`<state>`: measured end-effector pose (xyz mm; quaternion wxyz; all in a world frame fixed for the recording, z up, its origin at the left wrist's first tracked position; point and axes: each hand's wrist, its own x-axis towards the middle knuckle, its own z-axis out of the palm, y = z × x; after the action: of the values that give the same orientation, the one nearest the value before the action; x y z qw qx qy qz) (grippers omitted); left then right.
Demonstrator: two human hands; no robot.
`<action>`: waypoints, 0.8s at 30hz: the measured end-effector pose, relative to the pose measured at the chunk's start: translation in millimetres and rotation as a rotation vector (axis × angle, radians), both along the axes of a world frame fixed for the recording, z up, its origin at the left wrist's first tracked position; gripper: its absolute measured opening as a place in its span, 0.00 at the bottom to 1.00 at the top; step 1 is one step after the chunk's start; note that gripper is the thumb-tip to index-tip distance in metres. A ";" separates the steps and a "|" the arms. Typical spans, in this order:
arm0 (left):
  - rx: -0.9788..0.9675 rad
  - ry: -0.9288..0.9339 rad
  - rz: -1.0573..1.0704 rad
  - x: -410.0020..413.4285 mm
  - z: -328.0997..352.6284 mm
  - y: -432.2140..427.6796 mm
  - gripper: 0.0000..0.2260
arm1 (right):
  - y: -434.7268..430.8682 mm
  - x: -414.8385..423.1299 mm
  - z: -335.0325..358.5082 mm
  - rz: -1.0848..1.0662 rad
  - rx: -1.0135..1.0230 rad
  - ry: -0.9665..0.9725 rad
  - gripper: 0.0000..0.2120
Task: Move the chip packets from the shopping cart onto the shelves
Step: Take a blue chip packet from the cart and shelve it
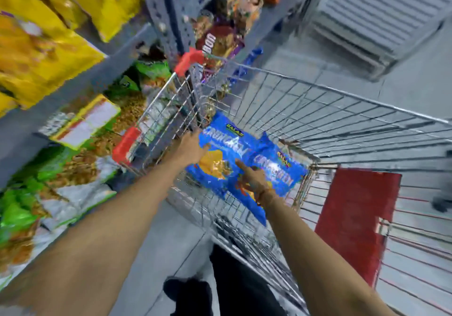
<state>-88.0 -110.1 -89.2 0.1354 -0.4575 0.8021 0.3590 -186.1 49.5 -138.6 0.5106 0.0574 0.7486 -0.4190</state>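
Note:
Two blue chip packets lie in the wire shopping cart (342,110). The left blue packet (220,144) shows an orange chip picture, and my left hand (190,148) has its fingers closed on that packet's left edge. The right blue packet (274,166) overlaps it, and my right hand (253,181) rests on its lower part, index finger stretched out; the grip is blurred. The grey shelves (80,71) stand to the left of the cart.
Yellow packets (36,54) fill the upper shelf, green packets (27,208) the lower ones. Brown and purple packets (217,37) sit beyond the cart's red handle (188,60). A red panel (354,220) is on the cart's right. My dark trouser leg and shoe (195,291) stand below.

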 end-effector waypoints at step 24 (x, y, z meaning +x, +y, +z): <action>0.593 0.096 0.386 14.7 -14.8 -29.8 0.09 | -26.6 8.9 19.0 -0.378 -0.258 -0.021 0.34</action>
<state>-73.3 -139.9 -104.0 0.1542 -0.5242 0.5671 0.6163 -177.2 22.9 -119.6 0.4338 0.1352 0.6596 -0.5987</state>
